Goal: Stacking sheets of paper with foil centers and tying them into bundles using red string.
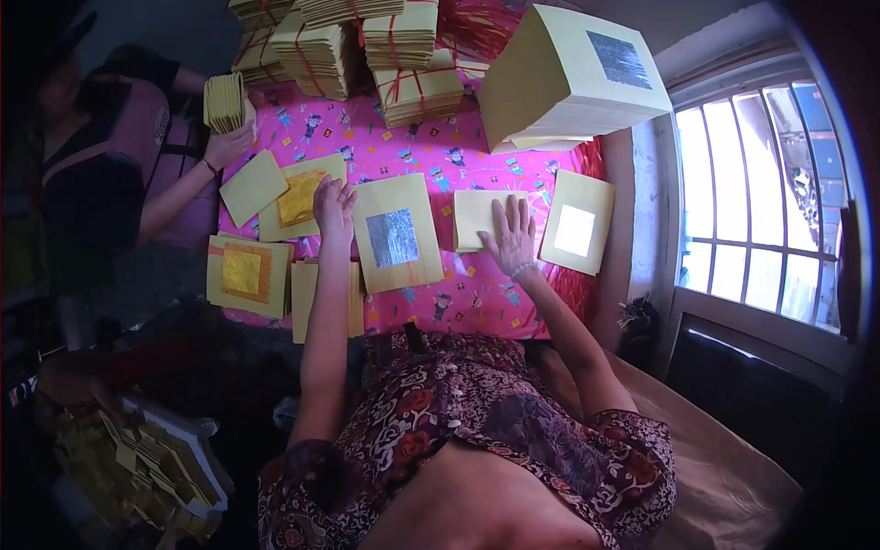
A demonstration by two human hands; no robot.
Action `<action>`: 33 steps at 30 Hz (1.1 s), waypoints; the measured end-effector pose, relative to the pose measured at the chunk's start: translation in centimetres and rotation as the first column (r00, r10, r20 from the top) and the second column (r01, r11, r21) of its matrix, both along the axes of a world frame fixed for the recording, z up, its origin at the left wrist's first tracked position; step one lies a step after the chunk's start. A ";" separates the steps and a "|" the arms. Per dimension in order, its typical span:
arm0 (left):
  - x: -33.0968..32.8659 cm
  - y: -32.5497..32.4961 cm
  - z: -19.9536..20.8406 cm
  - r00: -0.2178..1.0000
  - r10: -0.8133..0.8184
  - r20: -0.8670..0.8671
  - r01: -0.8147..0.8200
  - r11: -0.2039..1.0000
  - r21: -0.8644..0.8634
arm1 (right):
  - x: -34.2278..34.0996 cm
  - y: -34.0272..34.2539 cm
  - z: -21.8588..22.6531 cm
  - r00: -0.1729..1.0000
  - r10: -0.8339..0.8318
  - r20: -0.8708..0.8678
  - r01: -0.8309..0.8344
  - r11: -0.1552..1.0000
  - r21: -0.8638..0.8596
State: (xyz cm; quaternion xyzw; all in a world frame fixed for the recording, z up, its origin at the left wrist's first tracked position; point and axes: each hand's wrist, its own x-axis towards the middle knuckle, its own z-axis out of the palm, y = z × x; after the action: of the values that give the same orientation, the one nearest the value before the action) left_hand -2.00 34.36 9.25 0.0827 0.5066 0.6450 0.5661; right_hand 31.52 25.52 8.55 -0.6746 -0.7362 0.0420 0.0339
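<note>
My right hand [513, 236] lies flat, fingers spread, on a folded sheet of yellowish paper [469, 220]. Between my two hands is a pale yellow sheet stack with a silver foil square [392, 238]. My left hand [334, 211] is raised with loosely curled fingers apart, and I see nothing in it. It is at the right edge of a sheet with a gold foil square [299, 198]. To the right of my right hand sits another silver-foil sheet [557, 247], its square glaring white.
Tied paper bundles [422, 96] and a tall paper stack [541, 82] stand at the back of the pink patterned table cover [477, 307]. At left, a co-worker's hand [231, 145] holds a folded paper bundle [224, 103]. More gold-foil sheets [220, 298] lie front left. A barred window [761, 211] is at right.
</note>
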 end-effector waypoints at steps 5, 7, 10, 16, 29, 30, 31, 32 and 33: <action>-1.8 -1.0 1.8 0.950 0.158 0.268 -0.170 0.985 0.022 | 0.2 -2.1 0.6 0.999 -0.013 -0.048 0.015 0.999 0.043; -2.3 -0.8 3.7 0.912 0.174 0.372 -0.206 0.977 0.048 | 0.2 -2.9 1.5 0.999 -0.048 -0.008 0.048 0.997 0.055; -3.8 -1.0 5.1 0.879 0.229 0.417 -0.280 0.958 0.065 | 0.2 -3.7 2.5 0.999 -0.013 -0.039 0.018 0.992 0.128; -7.2 -1.5 6.7 0.896 0.286 0.339 -0.321 0.945 0.053 | -0.9 -5.5 3.8 0.996 -0.077 0.034 0.075 0.995 0.066; -10.0 -1.6 2.8 0.917 0.338 0.212 -0.309 0.938 -0.155 | 1.5 -1.0 2.2 0.997 -0.069 -0.043 0.067 0.996 -0.063; -10.2 -1.8 1.9 0.888 0.368 0.277 -0.317 0.925 -0.212 | 1.5 -0.3 1.5 0.996 -0.078 -0.038 0.075 0.994 -0.083; -10.1 -1.9 1.0 0.884 0.364 0.293 -0.317 0.928 -0.194 | 1.7 0.5 1.0 0.997 -0.069 -0.029 0.066 0.994 -0.089; -10.1 -2.0 0.5 0.881 0.362 0.307 -0.321 0.931 -0.176 | 1.8 1.0 0.2 0.997 -0.061 -0.042 0.058 0.997 -0.053; -9.7 -1.9 0.6 0.877 0.380 0.294 -0.328 0.921 -0.211 | 1.7 0.9 -0.2 0.996 -0.066 -0.054 0.064 0.997 -0.042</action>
State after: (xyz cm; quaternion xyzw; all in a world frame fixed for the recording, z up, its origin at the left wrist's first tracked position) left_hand -11.69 32.43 9.89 -0.1644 0.4598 0.7012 0.5195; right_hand 33.22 26.43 8.37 -0.6972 -0.7118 0.0741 0.0421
